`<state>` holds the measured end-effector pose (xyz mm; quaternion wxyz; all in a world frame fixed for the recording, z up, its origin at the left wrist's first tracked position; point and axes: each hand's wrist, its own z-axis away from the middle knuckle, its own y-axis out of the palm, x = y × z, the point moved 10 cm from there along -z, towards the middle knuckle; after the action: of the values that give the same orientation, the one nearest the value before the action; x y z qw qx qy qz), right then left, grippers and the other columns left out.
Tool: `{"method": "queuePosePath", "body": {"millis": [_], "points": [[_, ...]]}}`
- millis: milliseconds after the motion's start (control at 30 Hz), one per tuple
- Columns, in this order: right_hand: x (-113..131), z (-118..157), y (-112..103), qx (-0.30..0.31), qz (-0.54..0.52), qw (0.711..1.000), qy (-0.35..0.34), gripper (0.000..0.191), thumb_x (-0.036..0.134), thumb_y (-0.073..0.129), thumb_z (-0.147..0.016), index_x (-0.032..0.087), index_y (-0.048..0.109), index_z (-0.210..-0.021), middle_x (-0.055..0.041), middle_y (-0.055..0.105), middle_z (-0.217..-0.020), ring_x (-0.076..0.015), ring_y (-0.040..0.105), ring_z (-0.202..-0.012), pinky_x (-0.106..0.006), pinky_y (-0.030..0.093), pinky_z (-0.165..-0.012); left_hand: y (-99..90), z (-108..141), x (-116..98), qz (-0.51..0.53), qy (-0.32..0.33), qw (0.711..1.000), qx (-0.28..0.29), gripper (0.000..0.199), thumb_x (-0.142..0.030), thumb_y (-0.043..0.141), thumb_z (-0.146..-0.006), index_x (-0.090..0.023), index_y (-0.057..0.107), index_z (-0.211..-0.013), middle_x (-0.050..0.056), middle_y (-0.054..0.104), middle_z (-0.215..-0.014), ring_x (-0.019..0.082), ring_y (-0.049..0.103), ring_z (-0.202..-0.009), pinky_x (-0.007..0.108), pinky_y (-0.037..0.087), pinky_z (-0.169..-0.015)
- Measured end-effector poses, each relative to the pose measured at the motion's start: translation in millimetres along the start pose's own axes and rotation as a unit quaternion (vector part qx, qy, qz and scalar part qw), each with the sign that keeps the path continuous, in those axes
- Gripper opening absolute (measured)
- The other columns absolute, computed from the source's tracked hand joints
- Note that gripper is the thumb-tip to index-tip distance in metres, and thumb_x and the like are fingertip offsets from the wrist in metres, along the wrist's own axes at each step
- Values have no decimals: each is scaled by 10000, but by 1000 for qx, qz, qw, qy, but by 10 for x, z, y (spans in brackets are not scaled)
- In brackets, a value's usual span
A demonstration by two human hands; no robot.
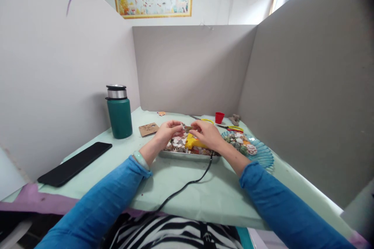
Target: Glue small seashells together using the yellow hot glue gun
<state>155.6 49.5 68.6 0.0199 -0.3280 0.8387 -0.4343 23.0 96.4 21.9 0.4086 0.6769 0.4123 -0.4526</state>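
Note:
My left hand (168, 133) is above the left part of a metal tray (187, 156), thumb and fingertips pinched together. Opposite it, my right hand (208, 135) bends over the tray's right part, its fingers also closed. Between the fingertips are a thin whitish strand and a small brownish piece, too small to name. Shells (177, 142) in white, pink and brown fill the tray. A yellow hot glue gun (194, 142) lies on them under my right hand, partly covered by it. Its black cord (187, 185) runs across the table toward me.
Right of the tray stands a blue scalloped plate (265, 155) with shells. Behind are scissors (233, 128), a red cup (219, 117) and a second pair (207, 120). To the left are a brown card (148, 129), a green bottle (119, 118) and a black slab (76, 162). Partitions surround the table.

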Motion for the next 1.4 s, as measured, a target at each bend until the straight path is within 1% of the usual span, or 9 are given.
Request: {"method": "queuePosePath", "body": {"millis": [100,167,233,300,367,533,667,933,1400], "points": [[83,24,-50,-47,-61,997,-13,278,349,590,-817,203,557,-1052,-28,659,-894,-139,584,-724,-249,393,-661,59,18,-23,-10,7,1000,18,296,-224,753,-658,-114,585,-875,36,642,-735,128,636,-630,292,529,-671],[112,45,-59,-63,-72,995,-17,234,330,596,-813,200,558,-1004,-26,653,-873,-138,577,-717,-248,390,-651,85,27,-29,-20,9,999,28,310,-240,760,-653,-116,590,-880,35,643,-742,125,631,-616,294,530,-664],[129,64,-59,-70,-65,995,-22,152,313,582,-822,195,567,-915,-24,644,-832,-140,566,-722,-248,382,-648,102,31,-23,-26,10,999,37,328,-255,759,-656,-123,596,-908,41,652,-779,129,637,-625,300,531,-669],[142,78,-47,-69,-52,996,-27,111,301,565,-832,191,572,-840,-23,637,-801,-139,554,-719,-246,371,-645,117,30,-8,-29,11,998,49,346,-271,754,-665,-131,602,-942,49,659,-809,135,644,-639,307,530,-679],[155,87,-27,-62,-41,997,-32,111,293,558,-835,190,579,-799,-20,634,-782,-134,543,-704,-244,361,-641,127,29,13,-31,10,998,59,350,-280,752,-669,-135,610,-954,52,664,-812,135,645,-643,302,527,-679],[169,97,-11,-65,-23,997,-31,123,268,535,-837,191,599,-766,-10,638,-747,-128,532,-677,-243,345,-637,145,37,64,-26,-6,997,71,342,-267,761,-656,-122,641,-941,57,670,-834,123,637,-646,287,524,-683],[109,77,9,-60,-48,997,-7,144,269,526,-831,185,606,-746,-11,641,-717,-125,529,-643,-239,338,-605,183,53,55,-10,-13,996,83,364,-235,773,-635,-121,652,-958,57,671,-876,122,640,-664,300,522,-719],[32,43,34,-51,-109,993,14,154,273,531,-815,179,596,-711,1,613,-641,-115,506,-581,-234,325,-557,184,74,1,-7,-12,998,65,350,-236,781,-618,-120,644,-919,35,656,-835,110,629,-628,299,519,-703],[6,47,57,-45,-121,991,31,152,273,527,-806,179,593,-707,1,614,-644,-118,513,-586,-234,335,-554,200,91,-20,-23,-13,997,68,342,-262,767,-638,-127,665,-934,40,665,-814,108,619,-614,289,518,-686]]}}
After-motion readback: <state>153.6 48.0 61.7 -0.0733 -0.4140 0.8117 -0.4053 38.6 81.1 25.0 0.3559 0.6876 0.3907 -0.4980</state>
